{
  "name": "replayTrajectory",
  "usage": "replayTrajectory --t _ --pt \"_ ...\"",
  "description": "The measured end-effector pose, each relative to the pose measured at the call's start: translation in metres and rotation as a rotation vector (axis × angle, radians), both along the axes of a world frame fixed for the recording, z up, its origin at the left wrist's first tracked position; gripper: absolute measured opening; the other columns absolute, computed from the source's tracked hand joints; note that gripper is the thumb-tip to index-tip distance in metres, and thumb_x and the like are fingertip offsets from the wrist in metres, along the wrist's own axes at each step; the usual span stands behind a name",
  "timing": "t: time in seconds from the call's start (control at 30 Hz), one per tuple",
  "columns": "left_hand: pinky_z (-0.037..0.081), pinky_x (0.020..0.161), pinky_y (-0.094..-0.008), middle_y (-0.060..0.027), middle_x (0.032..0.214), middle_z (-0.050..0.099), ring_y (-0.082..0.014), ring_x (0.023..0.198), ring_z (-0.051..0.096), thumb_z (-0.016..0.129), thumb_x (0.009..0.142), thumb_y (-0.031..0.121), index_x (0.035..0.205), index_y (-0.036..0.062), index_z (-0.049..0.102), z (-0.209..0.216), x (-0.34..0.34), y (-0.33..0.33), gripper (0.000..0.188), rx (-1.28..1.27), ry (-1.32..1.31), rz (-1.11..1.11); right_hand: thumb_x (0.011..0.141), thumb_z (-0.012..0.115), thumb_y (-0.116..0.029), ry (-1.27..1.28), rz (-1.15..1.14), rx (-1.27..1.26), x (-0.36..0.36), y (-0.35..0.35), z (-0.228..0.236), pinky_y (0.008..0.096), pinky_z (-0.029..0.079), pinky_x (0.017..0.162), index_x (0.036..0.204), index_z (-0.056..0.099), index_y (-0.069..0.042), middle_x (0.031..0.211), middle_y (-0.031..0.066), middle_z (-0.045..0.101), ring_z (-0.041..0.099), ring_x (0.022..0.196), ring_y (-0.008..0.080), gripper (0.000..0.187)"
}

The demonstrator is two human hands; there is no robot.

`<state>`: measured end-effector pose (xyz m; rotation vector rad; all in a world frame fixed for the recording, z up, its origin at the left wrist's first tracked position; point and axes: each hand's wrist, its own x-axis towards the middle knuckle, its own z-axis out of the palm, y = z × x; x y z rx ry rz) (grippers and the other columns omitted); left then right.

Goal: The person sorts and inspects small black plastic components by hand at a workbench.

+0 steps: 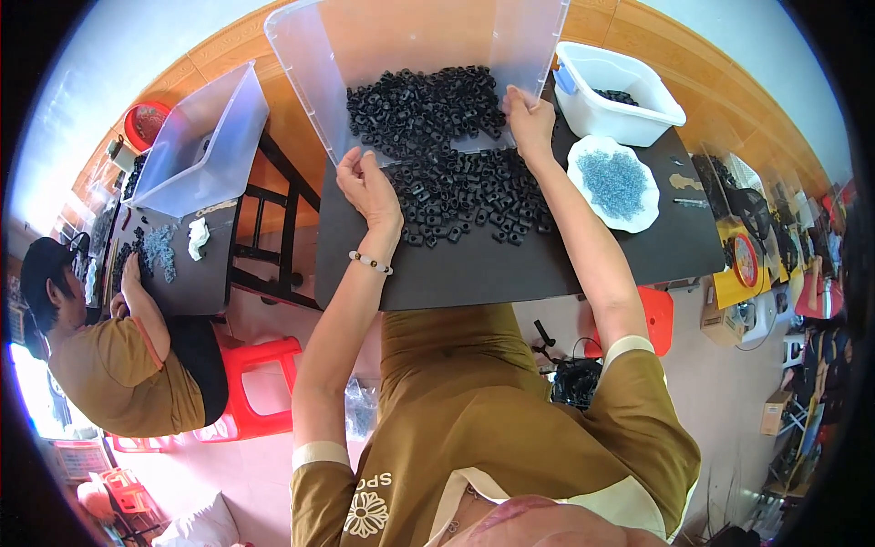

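Note:
A large clear plastic bin (314, 77) lies tipped toward me at the far side of the dark table (437, 283). Many small black plastic parts (424, 108) lie in it, and more of them (478, 193) spread from its near edge over the tabletop. My left hand (372, 191) grips the bin's near left corner, fingers curled at the rim. At the right side wall, my right hand (530, 123) has its fingers closed on the bin's edge. Both forearms reach over the table.
Right of the bin stand a white tub (629, 123) with black parts inside and a scalloped white plate (649, 202) of small clear bluish pieces. At left, a co-worker (137, 365) sits on a red stool (241, 392) by another table, which bears a clear bin (219, 146).

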<state>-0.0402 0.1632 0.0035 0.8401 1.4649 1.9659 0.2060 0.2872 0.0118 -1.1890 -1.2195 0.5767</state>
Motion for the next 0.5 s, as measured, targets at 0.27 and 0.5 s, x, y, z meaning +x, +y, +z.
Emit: replayTrajectory --t 0.27,0.5 --pt "0.036 0.106 -0.0383 -0.0174 0.128 0.043 -0.0274 0.118 0.045 0.054 0.102 0.034 0.126 -0.0014 0.05 0.007 0.001 -0.006 0.043 -0.032 0.048 0.215 0.099 0.069 -0.023 0.197 0.031 0.004 -0.013 -0.009 0.006 0.0296 0.05 0.065 0.098 0.073 0.006 0.08 0.0049 0.067 0.06 0.071 0.0127 0.029" --pt "0.034 0.109 -0.039 -0.0183 0.131 0.044 -0.0287 0.122 0.045 0.049 0.104 0.038 0.128 -0.0032 0.048 0.004 -0.003 0.003 0.048 0.042 -0.02 0.232 0.099 0.07 -0.026 0.268 0.024 -0.062 -0.009 -0.013 0.007 0.033 0.059 0.075 0.116 0.071 0.006 0.099 0.0147 0.075 0.072 0.084 0.0211 0.036"
